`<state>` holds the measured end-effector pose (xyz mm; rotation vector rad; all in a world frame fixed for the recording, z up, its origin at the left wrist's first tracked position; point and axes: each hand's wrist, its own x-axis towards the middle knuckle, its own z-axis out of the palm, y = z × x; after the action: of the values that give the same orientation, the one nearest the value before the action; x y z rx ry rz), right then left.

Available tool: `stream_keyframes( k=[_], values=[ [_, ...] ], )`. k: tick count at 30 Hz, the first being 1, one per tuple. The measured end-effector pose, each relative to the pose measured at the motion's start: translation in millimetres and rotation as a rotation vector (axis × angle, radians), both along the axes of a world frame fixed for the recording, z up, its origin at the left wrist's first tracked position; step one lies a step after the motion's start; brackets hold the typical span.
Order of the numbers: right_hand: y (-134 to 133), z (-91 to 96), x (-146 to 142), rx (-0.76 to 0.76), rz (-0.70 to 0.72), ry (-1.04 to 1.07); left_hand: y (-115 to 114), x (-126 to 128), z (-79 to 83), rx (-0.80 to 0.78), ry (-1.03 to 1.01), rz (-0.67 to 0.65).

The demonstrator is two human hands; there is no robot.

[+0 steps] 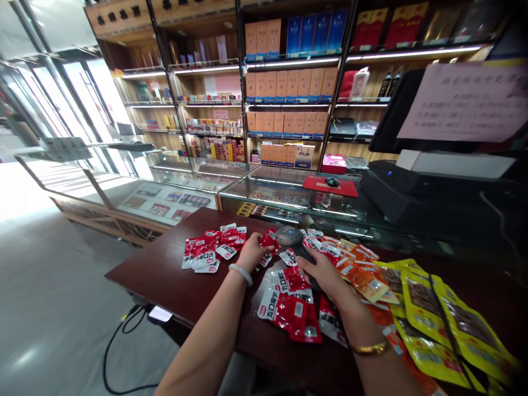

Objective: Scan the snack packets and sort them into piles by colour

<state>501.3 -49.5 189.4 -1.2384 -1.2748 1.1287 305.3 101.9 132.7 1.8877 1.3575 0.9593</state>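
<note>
Several small red and white snack packets [211,247] lie scattered on a dark wooden table [165,275]. My left hand [252,251], with a pale bangle on its wrist, is closed on one red packet [269,240] near a round grey device [289,235]. My right hand [322,272], with a gold bracelet, lies flat with fingers spread on more red packets [295,313] in the middle. Orange packets [363,275] and larger yellow packets [437,313] lie to its right.
A glass display counter [173,187] runs behind the table, with a red mat and a mouse [331,182] on it. A black till machine [433,187] stands at the right. Shelves of boxed goods [289,82] fill the back wall. A cable [124,335] trails on the floor at the left.
</note>
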Motion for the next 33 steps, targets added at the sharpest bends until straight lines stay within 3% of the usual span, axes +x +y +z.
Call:
stream_keyframes(
  k=[6, 13, 16, 18, 20, 22, 24, 28, 33],
  values=[
    [1, -2.7, 0, 0.001, -0.003, -0.027, -2, -1, 7.8, -0.046, -0.027, 0.053],
    [2, -2.7, 1, -0.009, -0.013, -0.032, -5, -39, 46.7, 0.139, 0.093, 0.738],
    [2, -1.3, 2, -0.006, -0.009, -0.018, -11, -41, 53.4, 0.275, 0.117, 0.88],
    [2, -0.5, 3, -0.004, -0.014, -0.009, -17, -31, 52.4, 0.368, 0.134, 0.805],
    [2, -0.2, 4, -0.006, -0.021, 0.007, -22, -13, 47.4, 0.401, 0.176, 0.566],
    [3, -0.6, 6, -0.003, -0.03, 0.023, -28, 9, 39.6, 0.363, 0.235, 0.275],
    [4, -1.6, 7, 0.003, -0.036, 0.023, -33, 29, 30.4, 0.304, 0.306, 0.066],
    [6, -3.4, 10, 0.023, -0.032, 0.015, -41, 56, 15.0, 0.265, 0.471, -0.067],
    [5, -1.9, 12, 0.035, -0.018, 0.017, -40, 65, 10.5, 0.23, 0.539, -0.106]
  ],
)
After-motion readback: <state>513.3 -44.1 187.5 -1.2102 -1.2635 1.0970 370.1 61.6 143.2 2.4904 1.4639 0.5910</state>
